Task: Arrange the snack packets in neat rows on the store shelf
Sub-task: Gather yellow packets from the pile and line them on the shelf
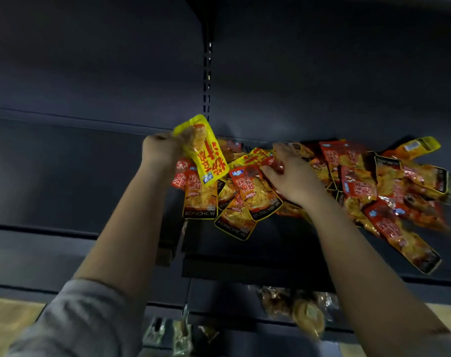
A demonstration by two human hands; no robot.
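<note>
Nearest to us, below the working level, a lower shelf carries a few clear-wrapped snacks, blurred and not part of what we are handling. Our grey sleeve and both bare forearms rise from there toward the dark shelf above.

Our left hand is closed in a pinch on a yellow packet, lifted clear above the pile. Its long axis runs steeply, tilted a little from upright, the held end up and away from us and the printed lower end hanging toward the packets beneath.

Our right hand lies fingers down on the heap of red and orange packets; the fingers curl into the heap, but we cannot tell whether they actually grip one. Just beside this hand, between the two hands, a second yellow packet lies half buried and lengthwise across the shelf.

The heap sprawls from the middle to the right, packets overlapping at every angle, some overhanging the front edge. No rows exist yet, so we judge the task barely begun. The bare stretch of shelf lies to the left of the lifted packet, so the left hand is the nearer one to set it down there. Behind everything stands the dark back panel with its slotted upright.
</note>
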